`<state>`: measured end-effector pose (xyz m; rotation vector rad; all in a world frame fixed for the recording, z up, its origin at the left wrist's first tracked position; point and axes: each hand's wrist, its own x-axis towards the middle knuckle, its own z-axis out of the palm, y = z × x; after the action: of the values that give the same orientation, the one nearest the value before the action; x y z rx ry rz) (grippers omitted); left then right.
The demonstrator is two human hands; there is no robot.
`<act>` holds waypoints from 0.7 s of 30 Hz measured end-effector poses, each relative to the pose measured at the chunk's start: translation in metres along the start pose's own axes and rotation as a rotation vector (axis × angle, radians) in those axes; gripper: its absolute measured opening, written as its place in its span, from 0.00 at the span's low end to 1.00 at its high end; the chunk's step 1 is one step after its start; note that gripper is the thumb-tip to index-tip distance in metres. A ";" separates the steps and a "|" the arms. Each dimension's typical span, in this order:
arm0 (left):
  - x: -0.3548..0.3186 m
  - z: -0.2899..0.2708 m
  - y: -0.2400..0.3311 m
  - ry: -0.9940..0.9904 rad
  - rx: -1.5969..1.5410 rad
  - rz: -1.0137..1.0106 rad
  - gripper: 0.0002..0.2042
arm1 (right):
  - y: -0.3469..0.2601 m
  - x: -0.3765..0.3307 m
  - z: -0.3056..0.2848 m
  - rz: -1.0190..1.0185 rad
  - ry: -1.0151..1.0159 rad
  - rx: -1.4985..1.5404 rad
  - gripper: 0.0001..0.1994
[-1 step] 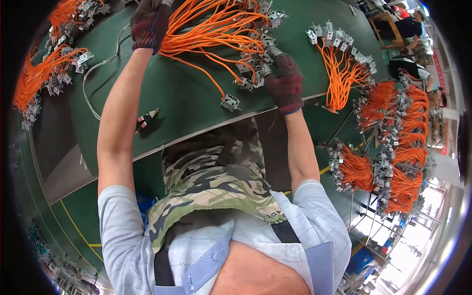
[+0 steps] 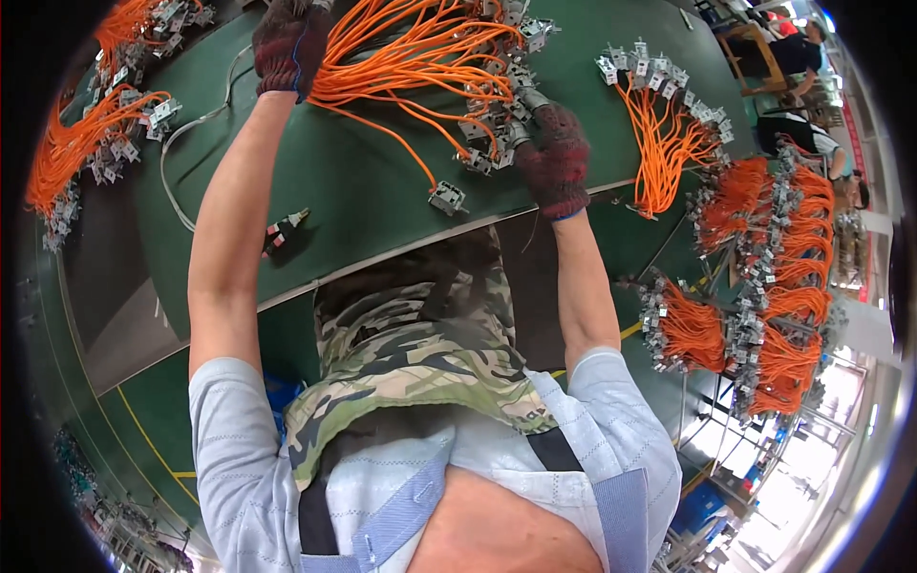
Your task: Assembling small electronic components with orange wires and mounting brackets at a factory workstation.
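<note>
Both my hands wear dark red knit gloves. My left hand (image 2: 291, 43) is raised at the far edge of the green table (image 2: 363, 191) and is closed around the looped end of a bundle of orange wires (image 2: 401, 48). My right hand (image 2: 554, 158) grips the other end of that bundle, where several grey metal connectors (image 2: 487, 124) cluster. One connector (image 2: 447, 198) dangles apart on a single orange wire and rests on the table.
Another orange wire bundle (image 2: 659, 134) lies on the table to the right, and more bundles (image 2: 76, 143) lie at the left. Racks of hanging bundles (image 2: 764, 286) stand at the right. A small red and black tool (image 2: 284, 229) and a grey cable (image 2: 181, 162) lie near my left arm. A person (image 2: 802, 48) sits far right.
</note>
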<state>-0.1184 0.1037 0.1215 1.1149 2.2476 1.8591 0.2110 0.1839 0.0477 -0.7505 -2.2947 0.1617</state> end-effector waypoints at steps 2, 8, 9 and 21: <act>0.006 0.003 -0.018 0.039 0.016 0.088 0.15 | -0.005 0.005 -0.002 -0.119 0.033 -0.105 0.27; 0.019 0.008 -0.058 0.093 0.011 0.233 0.15 | -0.035 -0.005 -0.021 0.113 -0.154 0.200 0.22; 0.019 0.008 -0.058 0.090 -0.001 0.225 0.16 | -0.025 -0.010 -0.016 0.185 -0.200 0.293 0.22; 0.016 0.007 -0.046 0.153 0.080 0.195 0.16 | 0.000 0.048 -0.038 -0.054 -0.129 0.023 0.19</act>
<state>-0.1502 0.1162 0.0863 1.2892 2.3918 2.0059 0.2081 0.2070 0.1041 -0.6833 -2.4288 0.2172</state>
